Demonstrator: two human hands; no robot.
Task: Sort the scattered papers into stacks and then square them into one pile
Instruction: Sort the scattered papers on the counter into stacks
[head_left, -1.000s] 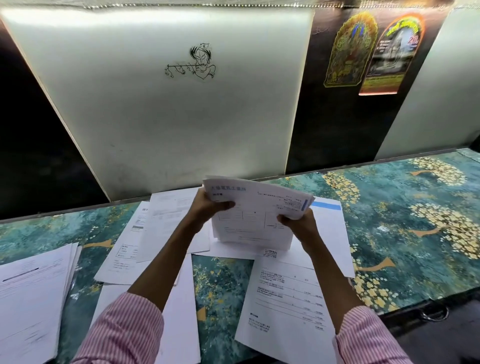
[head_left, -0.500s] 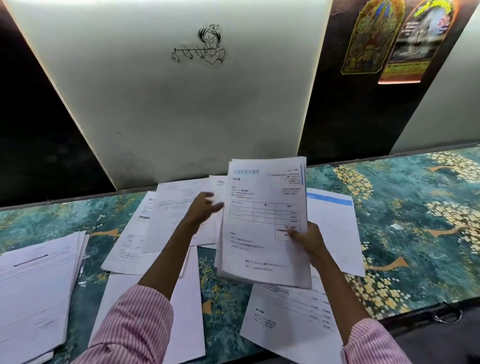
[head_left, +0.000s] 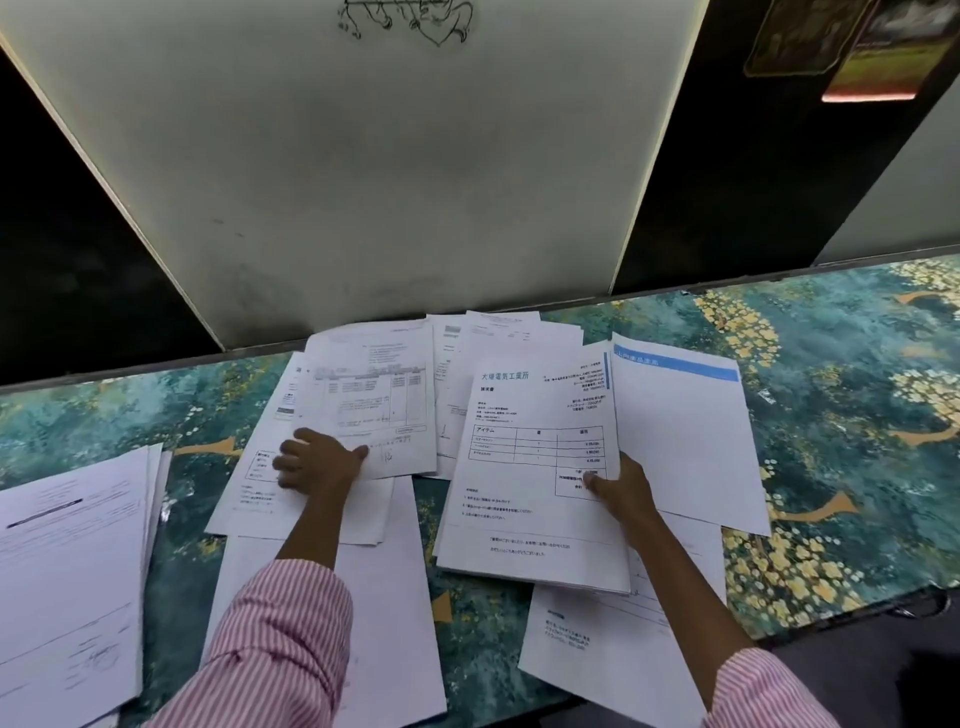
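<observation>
White printed papers lie scattered on a teal floral table (head_left: 857, 426). My right hand (head_left: 621, 491) is shut on the right edge of a small stack of invoices (head_left: 530, 478), held just above the table. My left hand (head_left: 317, 460) grips the lower edge of a table-printed sheet (head_left: 374, 400) lying on other overlapping sheets. A sheet with a blue header bar (head_left: 685, 431) lies to the right of the held stack. Another printed sheet (head_left: 613, 649) lies under my right forearm. A blank sheet (head_left: 384, 613) lies beneath my left forearm.
A squared pile of papers (head_left: 67, 571) sits at the table's left front. A white leaning panel (head_left: 389, 182) and dark wall rise right behind the table. Open tabletop stretches to the right. The table's front edge (head_left: 857, 613) runs near my right elbow.
My left hand let go of the invoice stack and moved left onto the table-printed sheet. My right hand lowered the stack from upright to almost flat. The camera tilted down.
</observation>
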